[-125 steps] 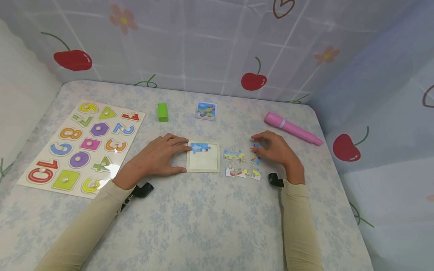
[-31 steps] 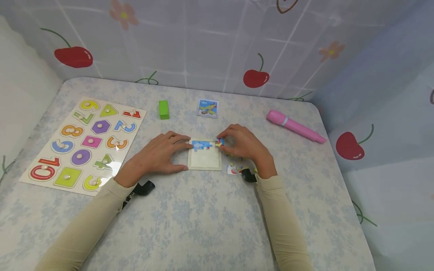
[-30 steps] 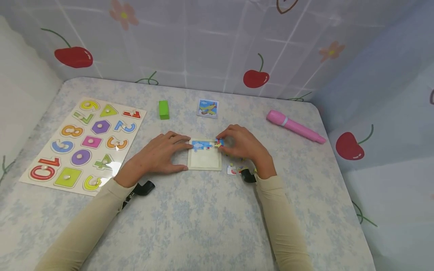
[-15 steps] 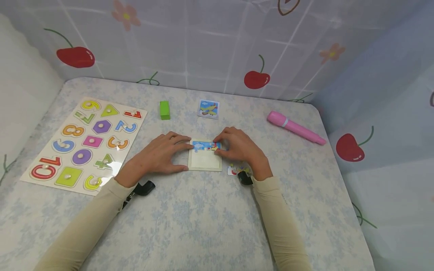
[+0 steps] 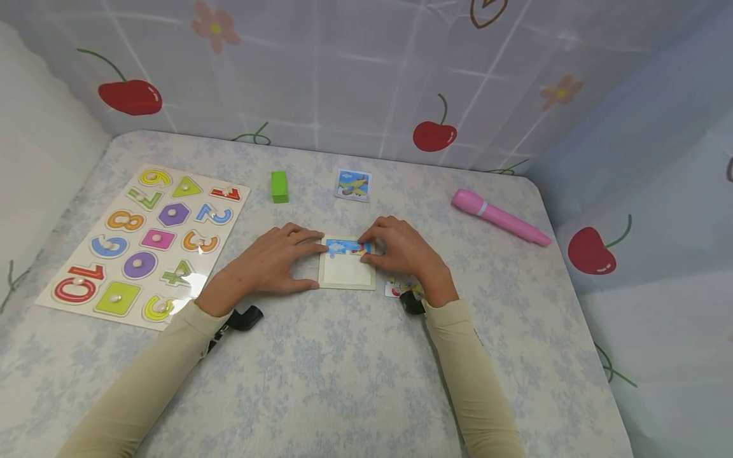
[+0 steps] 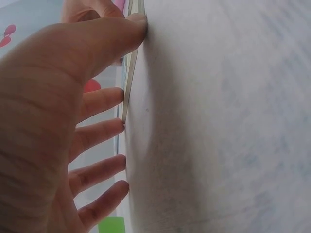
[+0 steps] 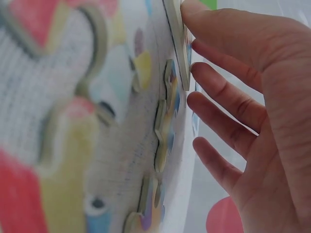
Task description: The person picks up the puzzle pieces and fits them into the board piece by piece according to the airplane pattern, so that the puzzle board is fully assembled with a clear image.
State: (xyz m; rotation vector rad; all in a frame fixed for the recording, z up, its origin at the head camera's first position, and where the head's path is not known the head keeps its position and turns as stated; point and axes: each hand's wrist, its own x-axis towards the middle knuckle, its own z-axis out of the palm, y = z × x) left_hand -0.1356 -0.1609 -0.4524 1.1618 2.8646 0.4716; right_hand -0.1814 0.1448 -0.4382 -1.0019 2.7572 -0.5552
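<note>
From my end, I am seeing a wooden jigsaw tray (image 5: 347,275) lying flat on the desk (image 5: 321,381), well inside its left and right edges. The left hand (image 5: 275,261) is bracing the tray's left side with fingers spread and fairly straight: the thumb is touching near the near-left corner, while the nearest fingers are meeting the rim towards the far-left corner. The right hand (image 5: 403,251) is reaching over the tray's far-right corner, its index finger and thumb touching about the red-and-blue piece (image 5: 367,247). I cannot tell whether it is pinching that piece or only pressing it down.

As for progress, the row of pieces (image 5: 342,247) along the tray's far edge is looking filled from corner to corner, though fingertips are partly covering its right end. Below it, the pale base is showing, so I am judging that the larger share is left. Loose jigsaw pieces (image 5: 395,286) are lying just beside the tray's right edge; the right arm is hiding some, so I am not counting them.

Towards the desk's far edge, an airplane picture card (image 5: 352,185) and a green block (image 5: 279,187) are sitting. A knobbed number-and-shape board (image 5: 150,224) is lying along the left edge, and a pink pen-shaped wand (image 5: 501,217) is resting slantwise near the far-right corner.
</note>
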